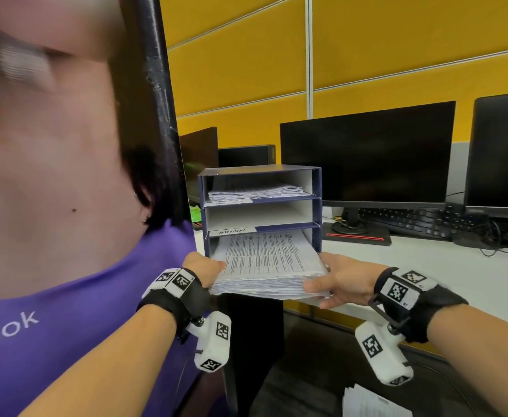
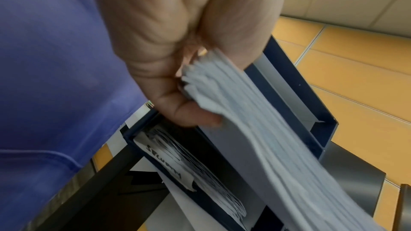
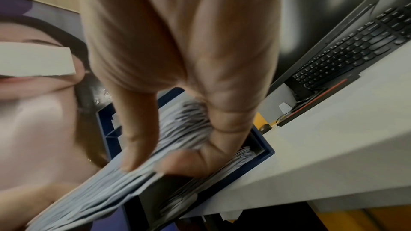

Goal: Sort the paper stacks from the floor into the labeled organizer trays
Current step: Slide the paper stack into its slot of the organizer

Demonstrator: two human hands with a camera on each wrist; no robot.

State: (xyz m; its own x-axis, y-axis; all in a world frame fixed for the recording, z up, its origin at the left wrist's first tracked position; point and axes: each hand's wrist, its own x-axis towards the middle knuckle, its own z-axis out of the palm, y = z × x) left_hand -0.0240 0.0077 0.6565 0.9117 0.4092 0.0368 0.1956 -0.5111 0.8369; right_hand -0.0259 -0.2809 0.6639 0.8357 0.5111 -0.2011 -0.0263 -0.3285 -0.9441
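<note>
Looking down in the head view: pale grey desk (image 1: 427,266) against yellow panelled wall (image 1: 397,49), two black monitors (image 1: 367,152) and a black keyboard (image 1: 406,221) behind. Navy three-tier cardboard organizer (image 1: 316,206) stands at the desk's corner. Thick stack of white printed sheets (image 1: 267,260) sits half inside the bottom tier, under the "ADMIN" label (image 1: 231,231); left hand (image 1: 201,263) grips its left edge, right hand (image 1: 343,279) its right.

Left wrist view: left-hand fingers (image 2: 189,113) curl round the stack's corner, sheet edges fanned.

Right wrist view: right thumb (image 3: 135,138) on top, fingers beneath, pinching the stack.
</note>
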